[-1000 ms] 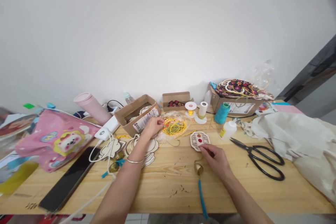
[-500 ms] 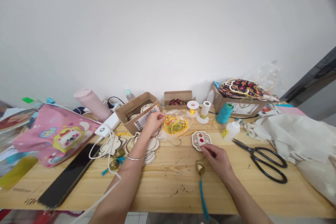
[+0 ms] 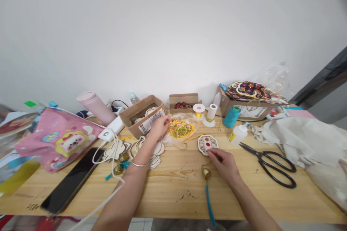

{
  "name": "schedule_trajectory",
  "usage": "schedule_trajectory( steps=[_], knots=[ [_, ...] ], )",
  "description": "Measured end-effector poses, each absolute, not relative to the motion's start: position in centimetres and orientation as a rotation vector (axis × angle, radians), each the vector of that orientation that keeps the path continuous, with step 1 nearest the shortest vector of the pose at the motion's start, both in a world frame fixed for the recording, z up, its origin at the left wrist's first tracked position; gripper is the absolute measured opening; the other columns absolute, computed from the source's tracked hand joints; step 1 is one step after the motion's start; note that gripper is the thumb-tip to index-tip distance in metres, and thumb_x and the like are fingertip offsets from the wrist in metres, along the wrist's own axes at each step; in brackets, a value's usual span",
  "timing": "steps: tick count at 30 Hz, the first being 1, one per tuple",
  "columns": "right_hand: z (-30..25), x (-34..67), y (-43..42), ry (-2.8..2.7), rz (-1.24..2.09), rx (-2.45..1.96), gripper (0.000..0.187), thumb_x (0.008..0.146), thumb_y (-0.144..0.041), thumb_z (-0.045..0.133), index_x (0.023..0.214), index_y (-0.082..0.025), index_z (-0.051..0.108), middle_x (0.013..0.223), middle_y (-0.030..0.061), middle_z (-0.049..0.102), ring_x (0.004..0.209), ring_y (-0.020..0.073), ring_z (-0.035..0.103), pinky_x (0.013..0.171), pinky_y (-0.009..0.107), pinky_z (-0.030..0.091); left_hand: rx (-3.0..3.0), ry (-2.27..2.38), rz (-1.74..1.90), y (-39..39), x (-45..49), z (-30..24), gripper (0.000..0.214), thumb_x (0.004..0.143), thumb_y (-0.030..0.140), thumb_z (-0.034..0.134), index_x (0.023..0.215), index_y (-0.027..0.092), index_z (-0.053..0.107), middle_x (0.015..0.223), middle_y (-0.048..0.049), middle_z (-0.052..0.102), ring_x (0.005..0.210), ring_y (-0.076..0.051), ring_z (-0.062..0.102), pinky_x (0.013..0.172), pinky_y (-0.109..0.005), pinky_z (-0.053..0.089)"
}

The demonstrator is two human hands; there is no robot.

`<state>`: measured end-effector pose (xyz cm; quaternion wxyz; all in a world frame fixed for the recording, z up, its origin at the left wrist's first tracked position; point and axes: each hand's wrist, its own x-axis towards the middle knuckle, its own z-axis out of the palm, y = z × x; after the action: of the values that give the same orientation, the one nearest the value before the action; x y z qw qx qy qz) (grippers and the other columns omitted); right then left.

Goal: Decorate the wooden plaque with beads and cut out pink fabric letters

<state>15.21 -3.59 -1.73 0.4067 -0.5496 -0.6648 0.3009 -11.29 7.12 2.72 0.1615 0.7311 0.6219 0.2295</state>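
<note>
My left hand (image 3: 159,126) reaches across the wooden table (image 3: 176,187) to a tangle of yellow cord (image 3: 181,129), its fingers pinched at the tangle's left edge. A silver bangle sits on that wrist. My right hand (image 3: 225,164) rests on the table with its fingertips pressed together on the lower edge of a small wooden lattice plaque (image 3: 207,144) with red dots. A brass bell (image 3: 206,173) with a teal tassel (image 3: 209,205) lies just left of that hand.
Black scissors (image 3: 271,163) and white cloth (image 3: 306,140) lie to the right. Thread spools (image 3: 211,113), a teal spool (image 3: 231,116), a glue bottle (image 3: 236,134) and cardboard boxes (image 3: 142,116) line the back. A pink bag (image 3: 58,140), phone (image 3: 72,180) and wooden cutouts (image 3: 119,150) lie left.
My left hand has shifted slightly at the yellow cord. The right hand stays on the plaque. The view moved a little.
</note>
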Motion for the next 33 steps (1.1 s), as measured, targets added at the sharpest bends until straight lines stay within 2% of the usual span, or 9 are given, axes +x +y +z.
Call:
schedule_trajectory(
  steps=[4,7,13,20,28,33],
  knots=[
    [-1.7,15.2,-3.5,-1.677,0.763,-1.38,0.028,0.078,-0.035,0.048,0.079,-0.017,0.069,0.075,0.0068,0.07,0.058,0.0166,0.06,0.052,0.025,0.047,2.206,1.742,0.563,7.0,-11.0,3.0,0.028,0.073,0.009,0.038,0.08,0.018,0.064,0.091,-0.0033,0.064,0.084,-0.015,0.058,0.079,-0.026,0.042],
    [-1.6,15.3,-3.5,-1.693,0.748,-1.385,0.028,0.078,-0.035,0.048,0.079,-0.016,0.069,0.073,0.0065,0.069,0.057,0.0161,0.059,0.051,0.025,0.046,2.264,1.74,0.425,7.2,-11.0,2.9,0.029,0.072,0.009,0.041,0.077,0.019,0.067,0.093,-0.0042,0.065,0.087,-0.017,0.058,0.082,-0.026,0.042],
    [-1.5,15.2,-3.5,-1.712,0.737,-1.373,0.029,0.078,-0.035,0.047,0.077,-0.015,0.069,0.07,0.0064,0.069,0.056,0.0158,0.058,0.05,0.025,0.045,2.311,1.872,0.257,7.4,-10.4,2.9,0.037,0.076,0.011,0.04,0.106,0.02,0.059,0.096,-0.009,0.062,0.086,-0.02,0.058,0.079,-0.029,0.042],
    [-1.7,15.4,-3.5,-1.708,0.754,-1.371,0.027,0.079,-0.033,0.048,0.078,-0.016,0.069,0.072,0.0065,0.069,0.059,0.0164,0.059,0.053,0.026,0.047,2.322,1.982,0.193,7.3,-9.9,3.8,0.04,0.079,0.013,0.038,0.115,0.021,0.052,0.097,-0.0095,0.061,0.087,-0.02,0.058,0.077,-0.028,0.042],
    [-1.9,15.5,-3.5,-1.728,0.746,-1.381,0.027,0.079,-0.034,0.048,0.079,-0.018,0.069,0.075,0.0062,0.07,0.061,0.0173,0.06,0.055,0.027,0.047,2.365,1.968,0.188,7.2,-9.9,3.5,0.033,0.079,0.014,0.041,0.103,0.023,0.062,0.098,-0.0067,0.061,0.087,-0.017,0.057,0.081,-0.025,0.04],
    [-1.9,15.4,-3.5,-1.722,0.744,-1.385,0.027,0.079,-0.034,0.048,0.08,-0.017,0.069,0.075,0.0063,0.07,0.061,0.0173,0.061,0.055,0.027,0.047,2.396,2.015,0.178,7.7,-9.4,3.2,0.026,0.082,0.022,0.043,0.092,0.021,0.066,0.093,-0.0076,0.059,0.087,-0.018,0.055,0.08,-0.027,0.041]
  ],
)
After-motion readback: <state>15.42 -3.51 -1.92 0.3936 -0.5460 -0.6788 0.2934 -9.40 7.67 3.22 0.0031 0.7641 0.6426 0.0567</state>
